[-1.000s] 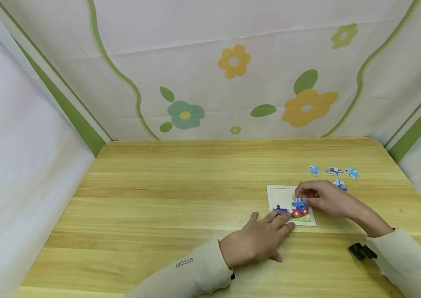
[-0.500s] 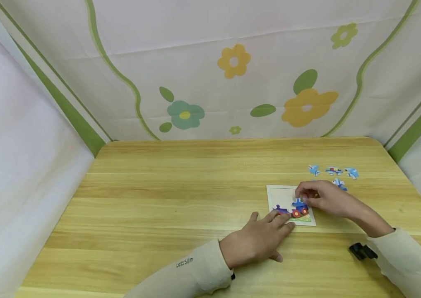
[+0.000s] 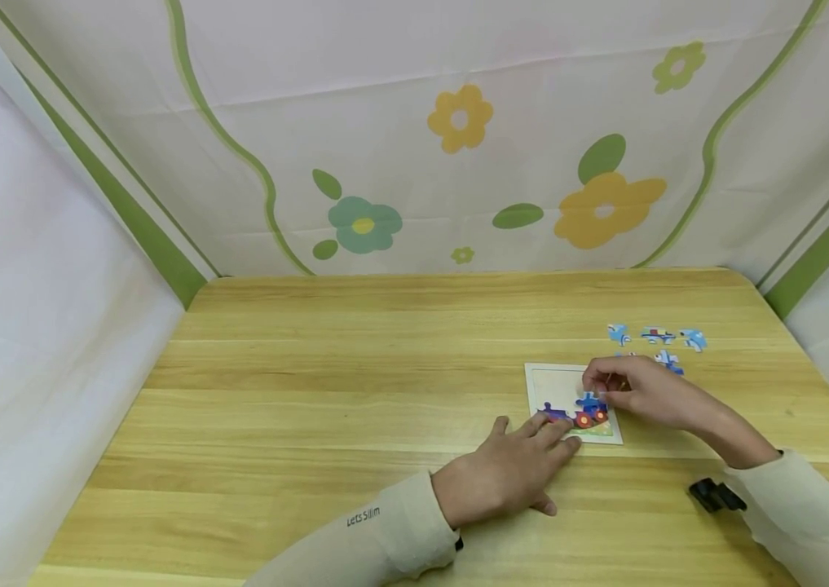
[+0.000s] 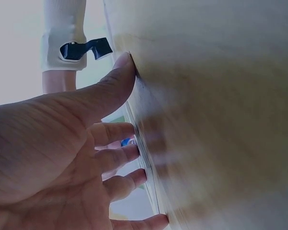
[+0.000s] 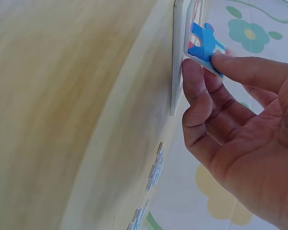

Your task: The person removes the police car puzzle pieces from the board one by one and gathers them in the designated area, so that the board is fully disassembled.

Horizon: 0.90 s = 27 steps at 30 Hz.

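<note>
A white-bordered puzzle board (image 3: 550,381) lies on the table's right half, its lower part filled with joined pieces showing a train and red wheels. My left hand (image 3: 505,477) is spread flat, its fingertips resting on the board's lower left and on the pieces there. My right hand (image 3: 641,391) pinches a blue puzzle piece (image 5: 207,45) between thumb and fingers at the board's right side. In the right wrist view that piece is tilted at the frame's edge. The fingers partly cover it in the head view.
Several loose puzzle pieces (image 3: 658,335) lie beyond the board at the upper right, one partly covered by the right hand. A black clip-like device (image 3: 716,494) sits at the right cuff. A flowered white curtain (image 3: 399,147) stands behind the wooden table (image 3: 311,391).
The blue piece in the right hand has tipped slightly lower against the board. The left hand stays in place, and the head view has shifted very slightly.
</note>
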Each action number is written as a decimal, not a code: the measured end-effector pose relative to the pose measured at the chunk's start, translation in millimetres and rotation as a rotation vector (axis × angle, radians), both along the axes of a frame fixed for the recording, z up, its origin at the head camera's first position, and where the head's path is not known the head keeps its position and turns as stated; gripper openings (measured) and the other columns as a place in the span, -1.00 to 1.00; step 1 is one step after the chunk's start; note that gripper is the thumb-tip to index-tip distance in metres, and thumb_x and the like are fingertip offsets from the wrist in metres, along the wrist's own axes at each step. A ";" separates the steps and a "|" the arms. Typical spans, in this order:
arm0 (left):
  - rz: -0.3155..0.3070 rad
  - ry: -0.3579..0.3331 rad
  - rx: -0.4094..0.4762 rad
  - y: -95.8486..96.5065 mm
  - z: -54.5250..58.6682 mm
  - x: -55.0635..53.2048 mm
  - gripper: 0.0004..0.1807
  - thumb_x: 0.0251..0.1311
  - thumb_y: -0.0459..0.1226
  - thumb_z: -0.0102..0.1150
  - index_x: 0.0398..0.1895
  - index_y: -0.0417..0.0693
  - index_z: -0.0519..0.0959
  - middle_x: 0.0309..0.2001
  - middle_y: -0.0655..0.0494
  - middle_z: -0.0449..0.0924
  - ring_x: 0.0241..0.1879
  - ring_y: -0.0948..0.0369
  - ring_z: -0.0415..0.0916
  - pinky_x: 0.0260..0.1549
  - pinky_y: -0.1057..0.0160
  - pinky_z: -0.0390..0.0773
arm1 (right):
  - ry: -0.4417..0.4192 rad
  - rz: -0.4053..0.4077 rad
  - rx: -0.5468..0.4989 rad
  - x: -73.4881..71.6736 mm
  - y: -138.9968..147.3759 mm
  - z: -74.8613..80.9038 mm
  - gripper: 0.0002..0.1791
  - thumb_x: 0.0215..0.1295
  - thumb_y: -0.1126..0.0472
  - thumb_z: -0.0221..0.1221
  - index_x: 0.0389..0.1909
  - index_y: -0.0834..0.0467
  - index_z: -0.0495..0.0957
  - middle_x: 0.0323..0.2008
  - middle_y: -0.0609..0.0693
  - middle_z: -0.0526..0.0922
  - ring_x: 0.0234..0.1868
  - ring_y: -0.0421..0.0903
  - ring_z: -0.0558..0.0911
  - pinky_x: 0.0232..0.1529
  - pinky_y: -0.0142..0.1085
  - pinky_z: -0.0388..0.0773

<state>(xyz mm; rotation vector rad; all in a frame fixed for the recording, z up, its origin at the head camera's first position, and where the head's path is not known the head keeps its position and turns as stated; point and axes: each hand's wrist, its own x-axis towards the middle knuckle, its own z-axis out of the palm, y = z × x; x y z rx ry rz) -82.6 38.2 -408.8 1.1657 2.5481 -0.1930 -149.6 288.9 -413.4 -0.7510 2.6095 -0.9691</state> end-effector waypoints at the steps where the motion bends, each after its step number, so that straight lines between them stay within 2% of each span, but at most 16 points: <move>1: 0.002 -0.001 0.000 0.1 0.0 0.0 -0.02 0.21 0.34 0.20 0.67 0.41 0.09 0.70 0.41 -0.09 0.67 0.28 -0.03 0.44 -0.04 0.40 | 0.002 0.005 -0.002 0.4 0.1 0.2 -0.77 0.38 0.45 0.25 -0.20 0.02 0.64 -0.30 -0.16 0.60 -0.29 -0.33 0.49 -0.29 -0.39 0.49; 10: 0.009 -0.011 -0.001 0.6 0.0 -0.7 -0.01 0.21 0.34 0.19 0.67 0.41 0.08 0.70 0.42 -0.09 0.67 0.28 -0.05 0.45 -0.04 0.39 | 0.021 0.017 -0.032 2.4 0.6 -0.9 -0.72 0.36 0.50 0.22 -0.25 0.00 0.61 -0.37 -0.18 0.55 -0.33 -0.32 0.46 -0.35 -0.38 0.46; 16: 0.006 -0.015 -0.002 0.4 0.2 -0.7 -0.01 0.22 0.34 0.19 0.68 0.41 0.07 0.71 0.41 -0.11 0.68 0.28 -0.07 0.45 -0.04 0.38 | 0.021 -0.014 -0.010 1.0 -0.6 -1.1 -0.72 0.38 0.48 0.21 -0.26 -0.02 0.60 -0.40 -0.16 0.56 -0.36 -0.31 0.47 -0.38 -0.38 0.45; 27: 0.008 -0.021 -0.002 0.3 -0.5 -0.3 -0.01 0.22 0.34 0.18 0.68 0.41 0.06 0.71 0.42 -0.13 0.68 0.28 -0.08 0.46 -0.04 0.37 | 0.018 -0.053 0.014 -0.8 -2.2 0.7 -0.80 0.43 0.44 0.21 -0.22 0.04 0.59 -0.33 -0.13 0.56 -0.32 -0.30 0.47 -0.33 -0.38 0.45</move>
